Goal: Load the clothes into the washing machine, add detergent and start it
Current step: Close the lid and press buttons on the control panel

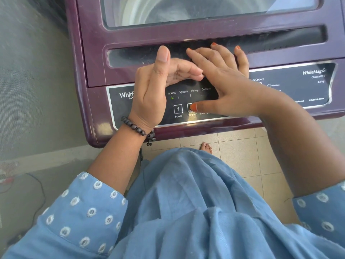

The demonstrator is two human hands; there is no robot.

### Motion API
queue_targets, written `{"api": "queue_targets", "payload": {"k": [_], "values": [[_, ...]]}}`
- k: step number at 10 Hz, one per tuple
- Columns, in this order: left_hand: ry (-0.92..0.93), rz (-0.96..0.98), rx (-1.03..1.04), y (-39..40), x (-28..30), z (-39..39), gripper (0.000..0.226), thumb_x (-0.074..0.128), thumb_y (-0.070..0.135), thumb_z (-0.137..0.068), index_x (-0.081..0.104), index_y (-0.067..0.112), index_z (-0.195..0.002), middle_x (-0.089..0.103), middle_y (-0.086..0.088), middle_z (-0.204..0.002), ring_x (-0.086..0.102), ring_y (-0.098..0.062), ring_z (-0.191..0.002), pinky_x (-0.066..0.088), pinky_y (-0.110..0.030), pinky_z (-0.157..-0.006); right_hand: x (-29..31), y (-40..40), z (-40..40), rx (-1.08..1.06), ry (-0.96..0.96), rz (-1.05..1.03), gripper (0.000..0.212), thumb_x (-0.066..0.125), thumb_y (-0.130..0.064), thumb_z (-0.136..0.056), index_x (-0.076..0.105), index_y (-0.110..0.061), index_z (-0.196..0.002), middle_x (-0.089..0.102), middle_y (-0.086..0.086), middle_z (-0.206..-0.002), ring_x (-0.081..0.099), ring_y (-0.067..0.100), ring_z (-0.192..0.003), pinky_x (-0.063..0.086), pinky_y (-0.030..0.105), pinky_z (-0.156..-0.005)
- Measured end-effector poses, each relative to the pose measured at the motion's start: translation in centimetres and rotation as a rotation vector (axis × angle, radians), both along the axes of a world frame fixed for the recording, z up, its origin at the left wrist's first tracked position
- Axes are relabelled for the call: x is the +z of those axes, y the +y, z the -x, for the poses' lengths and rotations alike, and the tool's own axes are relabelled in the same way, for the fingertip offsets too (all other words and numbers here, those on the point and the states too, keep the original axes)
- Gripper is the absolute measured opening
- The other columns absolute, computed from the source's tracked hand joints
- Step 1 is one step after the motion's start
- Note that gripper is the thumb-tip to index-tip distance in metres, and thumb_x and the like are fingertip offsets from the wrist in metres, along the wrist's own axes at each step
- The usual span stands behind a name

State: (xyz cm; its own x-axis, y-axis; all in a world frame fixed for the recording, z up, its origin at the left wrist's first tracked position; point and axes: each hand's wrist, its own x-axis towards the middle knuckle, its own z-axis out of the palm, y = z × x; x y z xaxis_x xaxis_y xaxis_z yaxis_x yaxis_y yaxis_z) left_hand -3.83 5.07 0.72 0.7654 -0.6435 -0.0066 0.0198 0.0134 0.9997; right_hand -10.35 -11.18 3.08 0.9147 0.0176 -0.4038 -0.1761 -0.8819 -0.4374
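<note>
washer point(97, 53), purple, top-loader, fills the upper frame; its right side and rear run off the edges. lid point(205, 32) is down, with a glass window cut off at the top; drum behind the glass is blurred and its contents cannot be made out. floor point(239, 157), tiled, shows lower centre right, with open room to the right of the blue garment point(186, 212) that fills the bottom. control panel point(308, 86) runs along the washer's near edge; its middle is covered by the hands, and small print at right is hard to read. right hand point(224, 85) lies spread, fingers straight and reaching onto the lid, thumb tip on the program button point(190, 107); it holds nothing. left hand point(158, 86) stands edge-on over the panel's left part, thumb up, fingers loosely curved, holding nothing, and hides part of the brand name. power button point(178, 109) is uncovered between the hands. a green light shows under "normal". bead bracelet point(136, 128) on the left wrist.
</note>
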Motion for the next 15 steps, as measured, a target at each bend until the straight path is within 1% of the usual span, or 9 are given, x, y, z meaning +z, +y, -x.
{"api": "queue_targets", "payload": {"k": [5,9,14,15], "values": [[-0.018,-0.011,-0.001,0.0,0.2,0.1,0.067,0.007,0.019,-0.103,0.070,-0.001,-0.100,0.073,-0.017,-0.091,0.073,-0.024,-0.093,0.054,-0.037,-0.091,-0.2,0.2,0.3,-0.021,-0.035,-0.005,0.104,0.051,-0.062,-0.068,0.007,-0.028,-0.155,0.015,-0.006,-0.158,-0.007,0.022,-0.149,-0.019,0.051,-0.113],[-0.025,-0.017,0.004,0.0,0.3,0.5,0.066,0.007,0.019,-0.103,0.070,0.000,-0.099,0.073,-0.015,-0.091,0.073,-0.021,-0.092,0.055,-0.033,-0.089,-0.1,0.3,0.6,-0.036,-0.047,-0.011,0.104,0.052,-0.063,-0.067,0.009,-0.028,-0.155,0.016,-0.006,-0.158,-0.006,0.022,-0.149,-0.021,0.047,-0.112],[-0.020,-0.003,0.005,0.0,0.0,1.3,0.066,0.007,0.018,-0.103,0.070,-0.001,-0.099,0.073,-0.016,-0.091,0.073,-0.023,-0.092,0.054,-0.034,-0.090,-0.4,0.5,1.3,-0.048,-0.052,-0.002,0.103,0.052,-0.063,-0.067,0.011,-0.030,-0.155,0.017,-0.007,-0.157,-0.005,0.022,-0.149,-0.019,0.049,-0.113],[-0.023,-0.004,0.006,0.0,-0.1,1.4,0.066,0.007,0.018,-0.103,0.070,-0.001,-0.099,0.073,-0.017,-0.091,0.073,-0.024,-0.093,0.054,-0.035,-0.090,-0.5,0.3,1.5,-0.042,-0.056,0.001,0.104,0.052,-0.066,-0.066,0.011,-0.029,-0.155,0.018,-0.007,-0.157,-0.004,0.023,-0.149,-0.019,0.050,-0.113]]}}
